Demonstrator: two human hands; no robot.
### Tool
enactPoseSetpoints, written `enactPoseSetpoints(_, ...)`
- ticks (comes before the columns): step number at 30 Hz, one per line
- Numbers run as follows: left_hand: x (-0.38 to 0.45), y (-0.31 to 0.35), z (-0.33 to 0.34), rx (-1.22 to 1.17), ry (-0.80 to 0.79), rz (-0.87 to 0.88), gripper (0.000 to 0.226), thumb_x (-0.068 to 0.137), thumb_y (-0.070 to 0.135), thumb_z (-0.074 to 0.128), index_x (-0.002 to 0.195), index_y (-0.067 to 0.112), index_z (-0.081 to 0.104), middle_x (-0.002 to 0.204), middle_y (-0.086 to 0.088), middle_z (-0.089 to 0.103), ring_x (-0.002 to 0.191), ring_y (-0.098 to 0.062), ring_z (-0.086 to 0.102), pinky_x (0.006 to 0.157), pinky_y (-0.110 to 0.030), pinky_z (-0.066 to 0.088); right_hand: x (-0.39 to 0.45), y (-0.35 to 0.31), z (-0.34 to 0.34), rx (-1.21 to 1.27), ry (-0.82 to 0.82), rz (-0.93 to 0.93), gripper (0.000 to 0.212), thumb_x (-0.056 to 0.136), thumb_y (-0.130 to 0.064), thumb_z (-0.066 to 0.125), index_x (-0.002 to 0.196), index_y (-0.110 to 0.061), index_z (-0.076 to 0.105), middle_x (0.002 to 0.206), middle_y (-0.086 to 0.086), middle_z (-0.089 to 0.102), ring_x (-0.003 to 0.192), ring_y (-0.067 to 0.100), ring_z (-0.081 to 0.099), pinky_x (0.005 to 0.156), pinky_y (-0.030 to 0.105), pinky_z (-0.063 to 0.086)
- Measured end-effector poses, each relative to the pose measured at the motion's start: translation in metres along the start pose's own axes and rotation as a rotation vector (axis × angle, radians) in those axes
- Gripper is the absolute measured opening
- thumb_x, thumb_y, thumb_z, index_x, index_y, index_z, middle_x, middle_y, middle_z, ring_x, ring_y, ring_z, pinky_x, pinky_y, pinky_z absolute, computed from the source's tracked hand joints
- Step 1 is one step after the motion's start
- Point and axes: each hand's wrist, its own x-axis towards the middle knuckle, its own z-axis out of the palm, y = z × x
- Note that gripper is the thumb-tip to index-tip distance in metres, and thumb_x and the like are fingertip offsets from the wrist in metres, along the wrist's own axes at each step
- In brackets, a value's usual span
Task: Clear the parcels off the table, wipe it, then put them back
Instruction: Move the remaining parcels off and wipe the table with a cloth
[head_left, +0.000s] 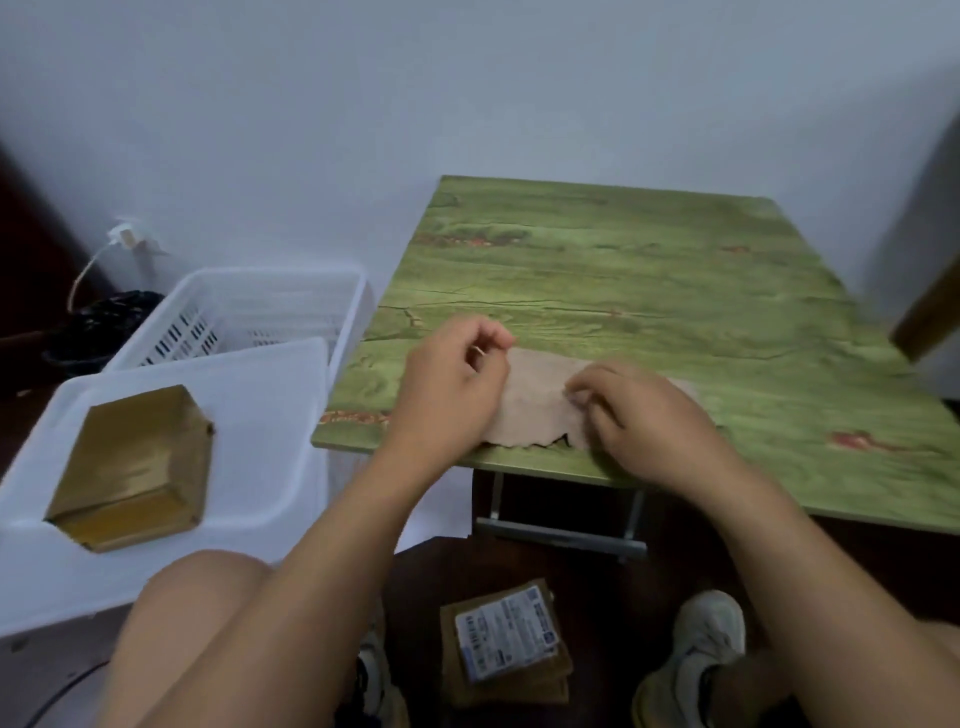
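Wipe step in hand, or just about to start. Green wood-grain tabletop (649, 270) carries no parcels, only a tan cloth (540, 400) lying flat at the near edge, its ragged hem right at the lip.

Left hand (457, 384) sits on the cloth's left end, fingers curled, thumb and forefinger pinching the far-left corner. Right hand (644, 415) is on the cloth's right part, fingers curled and nipping a fold near the middle. Both hands grip the cloth; looks like spreading or folding it, cannot tell which.

Parcels are off the table: one brown taped parcel (130, 467) lies on a white lid or tray (249, 415) left of the table, beside a white slotted basket (270, 306). A second brown parcel with a printed label (506, 644) lies on the dark floor (597, 597) between the person's shoes, under the near edge; it seems to rest on another flat packet, not certain.

Judgement: clearing done, wiping not visibly under way, putting back not started. Next move calls for flattening or bunching the cloth under one palm and sweeping it across the whole top, far corners included, keeping the hem from slipping over the edge. After that, both parcels go back on top.
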Motion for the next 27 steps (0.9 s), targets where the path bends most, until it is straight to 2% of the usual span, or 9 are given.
enactPoseSetpoints(2, -0.004, 0.002, 0.021, 0.225, -0.166, 0.124, 0.013, 0.091, 0.014, 0.055, 0.097, 0.02, 0.065, 0.093, 0.009, 0.062, 0.081, -0.006, 0.055, 0.072, -0.022, 0.046, -0.003, 0.01, -0.004, -0.049, 0.032, 0.041, 0.026, 0.089, -0.015, 0.052, 0.109, -0.015, 0.068, 0.11, 0.004, 0.064, 0.103, 0.029, 0.058, 0.083, 0.039, 0.049)
enactPoseSetpoints(4, -0.007, 0.003, 0.039, 0.409, -0.249, 0.186, 0.015, 0.089, 0.02, 0.052, 0.1, 0.021, 0.063, 0.101, 0.006, 0.061, 0.094, -0.013, 0.055, 0.079, -0.031, 0.047, -0.005, 0.018, -0.007, -0.076, 0.04, 0.071, 0.02, 0.09, -0.016, 0.054, 0.101, -0.014, 0.07, 0.1, 0.006, 0.064, 0.096, 0.032, 0.059, 0.076, 0.039, 0.049)
enactPoseSetpoints(8, -0.009, 0.008, 0.058, 0.579, -0.315, 0.061, 0.018, 0.087, 0.04, 0.048, 0.086, 0.022, 0.051, 0.094, 0.003, 0.054, 0.094, -0.021, 0.052, 0.067, -0.032, 0.038, -0.006, 0.028, -0.011, -0.033, 0.026, 0.064, 0.023, 0.086, -0.009, 0.056, 0.102, -0.014, 0.073, 0.101, 0.004, 0.065, 0.098, 0.028, 0.059, 0.081, 0.034, 0.046)
enactPoseSetpoints(12, -0.011, 0.004, 0.062, 0.727, -0.318, -0.001, 0.042, 0.087, 0.057, 0.049, 0.098, 0.017, 0.052, 0.102, -0.003, 0.053, 0.1, -0.025, 0.048, 0.077, -0.038, 0.044, 0.001, 0.034, -0.014, -0.004, -0.012, 0.044, 0.024, 0.09, -0.014, 0.056, 0.109, -0.015, 0.071, 0.102, 0.001, 0.064, 0.098, 0.024, 0.059, 0.085, 0.037, 0.048)
enactPoseSetpoints(16, -0.011, -0.004, 0.057, 0.659, -0.334, 0.015, 0.033, 0.091, 0.053, 0.051, 0.094, 0.02, 0.05, 0.104, -0.003, 0.052, 0.102, -0.025, 0.045, 0.085, -0.039, 0.043, 0.007, 0.034, -0.007, -0.03, 0.03, -0.008, 0.024, 0.094, -0.021, 0.055, 0.113, -0.017, 0.07, 0.092, -0.003, 0.053, 0.096, 0.026, 0.056, 0.08, 0.034, 0.044)
enactPoseSetpoints(19, -0.009, -0.007, 0.053, 0.565, -0.385, 0.018, 0.024, 0.092, 0.046, 0.053, 0.088, 0.023, 0.049, 0.096, 0.0, 0.049, 0.099, -0.023, 0.045, 0.084, -0.036, 0.041, 0.013, 0.034, -0.004, -0.036, 0.117, -0.016, 0.026, 0.094, -0.016, 0.054, 0.115, -0.017, 0.069, 0.101, 0.003, 0.059, 0.098, 0.027, 0.053, 0.079, 0.038, 0.046)
enactPoseSetpoints(21, -0.007, -0.008, 0.05, 0.521, -0.397, 0.022, 0.02, 0.092, 0.043, 0.057, 0.086, 0.024, 0.052, 0.09, 0.003, 0.047, 0.097, -0.022, 0.047, 0.081, -0.033, 0.038, 0.018, 0.032, -0.003, -0.003, 0.093, -0.059, 0.03, 0.095, -0.015, 0.051, 0.119, -0.019, 0.068, 0.113, 0.001, 0.062, 0.103, 0.026, 0.052, 0.083, 0.038, 0.045)
enactPoseSetpoints(24, -0.005, -0.01, 0.047, 0.463, -0.423, 0.004, 0.022, 0.089, 0.04, 0.062, 0.076, 0.026, 0.052, 0.08, 0.008, 0.045, 0.091, -0.02, 0.048, 0.073, -0.03, 0.033, 0.027, 0.027, 0.002, 0.025, -0.009, -0.138, 0.038, 0.096, -0.028, 0.04, 0.122, -0.025, 0.068, 0.13, -0.008, 0.062, 0.108, 0.025, 0.053, 0.091, 0.04, 0.045)
enactPoseSetpoints(27, -0.001, -0.012, 0.043, 0.347, -0.43, -0.053, 0.024, 0.086, 0.038, 0.067, 0.07, 0.027, 0.053, 0.07, 0.01, 0.054, 0.075, -0.013, 0.053, 0.064, -0.029, 0.034, 0.033, 0.029, 0.004, 0.0, -0.009, -0.164, 0.03, 0.097, -0.022, 0.047, 0.113, -0.021, 0.072, 0.121, -0.007, 0.067, 0.101, 0.022, 0.048, 0.087, 0.043, 0.045)
